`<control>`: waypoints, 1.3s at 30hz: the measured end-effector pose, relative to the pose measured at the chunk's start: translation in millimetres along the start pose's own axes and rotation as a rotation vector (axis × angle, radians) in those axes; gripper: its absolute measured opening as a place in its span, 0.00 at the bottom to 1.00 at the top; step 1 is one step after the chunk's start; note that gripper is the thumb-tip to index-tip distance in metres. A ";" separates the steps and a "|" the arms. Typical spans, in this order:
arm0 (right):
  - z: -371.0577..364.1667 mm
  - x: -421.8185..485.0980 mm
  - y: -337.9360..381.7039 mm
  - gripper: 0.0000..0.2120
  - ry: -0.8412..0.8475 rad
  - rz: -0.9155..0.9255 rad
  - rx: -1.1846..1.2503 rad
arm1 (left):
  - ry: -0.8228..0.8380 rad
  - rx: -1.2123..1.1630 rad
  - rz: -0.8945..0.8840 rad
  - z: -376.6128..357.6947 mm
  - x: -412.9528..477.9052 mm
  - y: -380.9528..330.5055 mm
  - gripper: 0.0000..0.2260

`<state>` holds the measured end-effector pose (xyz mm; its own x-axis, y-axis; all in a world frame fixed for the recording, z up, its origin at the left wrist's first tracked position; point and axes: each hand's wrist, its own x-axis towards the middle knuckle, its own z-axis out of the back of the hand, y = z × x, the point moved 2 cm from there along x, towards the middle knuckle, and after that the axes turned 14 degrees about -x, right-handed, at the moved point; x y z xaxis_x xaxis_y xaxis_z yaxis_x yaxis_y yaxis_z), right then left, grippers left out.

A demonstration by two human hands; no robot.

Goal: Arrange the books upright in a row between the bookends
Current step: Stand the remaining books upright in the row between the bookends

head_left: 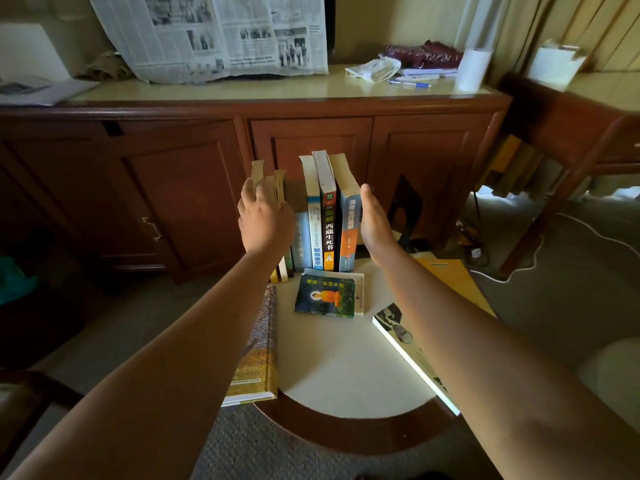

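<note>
Books [327,216] upright; left hand [265,220] hides some, right hand [375,223] flat alongside.

Overall: the room was dim and warm-toned.
Source: light came from the right, where the curtains [571,29] glowed.
Glare: the round table top [346,368] was washed pale.
Shadows: the cabinet [173,202] darkened towards the left, nearly black at the frame edge.
Blur: the left hand [265,220] looked slightly smeared, while the book spines [328,233] stayed legible.
Distortion: the counter edge [277,102] bowed and the forearms stretched towards the lower corners.
</note>
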<state>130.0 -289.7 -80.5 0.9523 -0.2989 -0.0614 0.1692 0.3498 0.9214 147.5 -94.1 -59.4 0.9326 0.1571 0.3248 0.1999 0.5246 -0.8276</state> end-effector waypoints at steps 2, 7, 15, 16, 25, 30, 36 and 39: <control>4.9 -4.3 3.4 0.33 -0.034 0.002 -0.018 | -0.007 -0.011 0.007 5.6 -3.0 -2.3 0.23; -7.5 -34.2 5.5 0.29 -0.259 0.076 -0.113 | -0.016 -0.066 0.025 27.7 -24.1 1.8 0.24; -96.1 -130.4 -14.1 0.25 -0.173 0.160 -0.373 | -0.045 -0.012 0.204 91.4 -91.2 64.3 0.26; -108.7 -135.6 -17.0 0.25 -0.058 0.105 -0.387 | -0.014 0.013 0.265 98.0 -99.1 79.6 0.26; -169.2 -156.3 -42.0 0.14 0.342 -0.259 -0.441 | 0.353 0.196 0.686 108.5 -153.2 157.6 0.22; -170.8 -159.1 -45.2 0.14 0.306 -0.324 -0.351 | 0.322 0.123 0.703 100.6 -150.6 176.7 0.18; -153.0 -174.6 -50.1 0.15 0.381 -0.435 -0.092 | 0.179 0.032 0.697 119.0 -169.2 133.5 0.12; -132.3 -189.4 -42.5 0.14 0.426 -0.348 0.013 | 0.118 -0.121 0.698 127.2 -171.3 114.1 0.11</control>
<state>-23.9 -130.5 -158.8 0.8597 -0.0081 -0.5108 0.4919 0.2830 0.8234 -27.6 45.3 -151.2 0.8798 0.3267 -0.3452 -0.4298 0.2369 -0.8713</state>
